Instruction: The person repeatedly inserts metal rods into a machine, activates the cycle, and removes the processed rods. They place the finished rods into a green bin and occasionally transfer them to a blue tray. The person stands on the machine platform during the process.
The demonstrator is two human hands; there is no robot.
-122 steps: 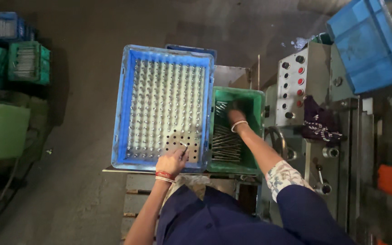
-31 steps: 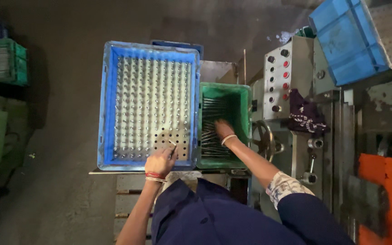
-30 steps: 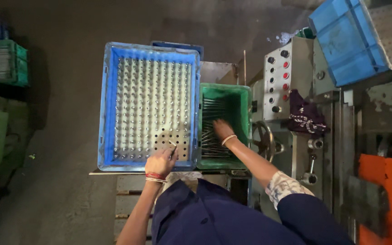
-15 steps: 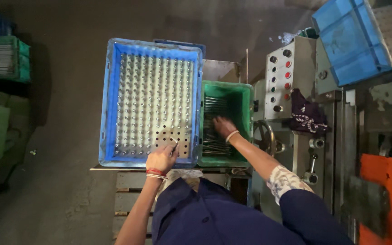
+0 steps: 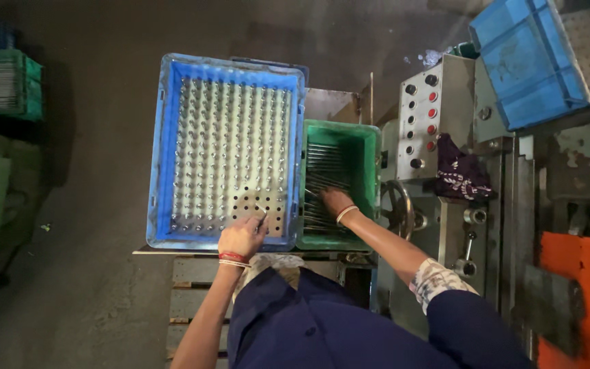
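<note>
At the near edge of the blue crate (image 5: 160, 150), the left hand (image 5: 242, 236) is pinching a thin pin between fingertips and thumb, its tip hovering at the patch of open holes in the rack (image 5: 230, 157) that fills the crate. That bare patch is sitting in the crate's near right corner; every row beyond it is already showing pin heads. To seat this one well, I would judge that the hand should be keeping the pin upright over a single hole and lowering it straight, so it is not scraping the plate or nudging its neighbours.

Just right of the crate, touching its wall, the green bin (image 5: 371, 184) is holding the loose pins (image 5: 326, 171) in a heap lying lengthwise. The right hand (image 5: 334, 202) is resting down among them with fingers curled; whether it is gripping any I cannot tell. Picking one or two at a time would probably be keeping the feed tidy.

Farther right of the crate, a grey control box (image 5: 425, 116) with buttons is standing, and beyond it another blue crate (image 5: 520, 61) is tilting.
</note>
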